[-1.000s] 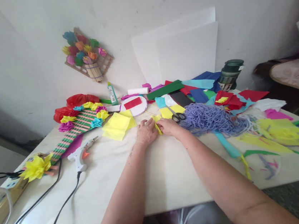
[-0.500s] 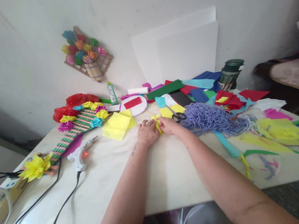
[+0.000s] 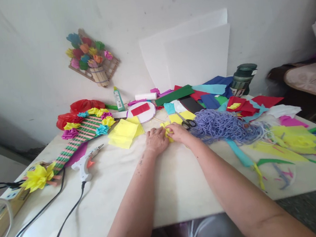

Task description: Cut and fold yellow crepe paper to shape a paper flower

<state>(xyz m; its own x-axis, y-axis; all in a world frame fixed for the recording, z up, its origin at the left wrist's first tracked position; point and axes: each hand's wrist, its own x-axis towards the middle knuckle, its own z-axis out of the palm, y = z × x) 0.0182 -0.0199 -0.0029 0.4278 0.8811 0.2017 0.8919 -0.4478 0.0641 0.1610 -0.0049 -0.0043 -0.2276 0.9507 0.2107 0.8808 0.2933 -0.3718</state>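
Pale walls stand behind a white desk, and each clock place is counted from the two hands. Far off at eight o'clock is a box with plug holes. Near nine o'clock, a big yellow flower sits on the low end of a long green and pink striped craft, which has more paper flowers round its wide top. Between eight and nine o'clock, a white glue gun lies with its black cord. Up on the wall at eleven o'clock are bright flowers in a little stick pot. Between ten and eleven o'clock are a green bottle and, nearer, a round white card with a red strip on it. Yellow sheets lie at nine o'clock, just beside the left hand. That hand lies palm down, touching a small yellow paper; I can't tell if it grips it. The paper is right in the middle, between both hands. The right hand pinches it. Black-handled scissors lie near three o'clock, just beside the right hand. Tall white boards lean at one o'clock. Purple yarn is heaped at three o'clock, a dark green jar stands at two, and paper scraps are spread far off between three and four.
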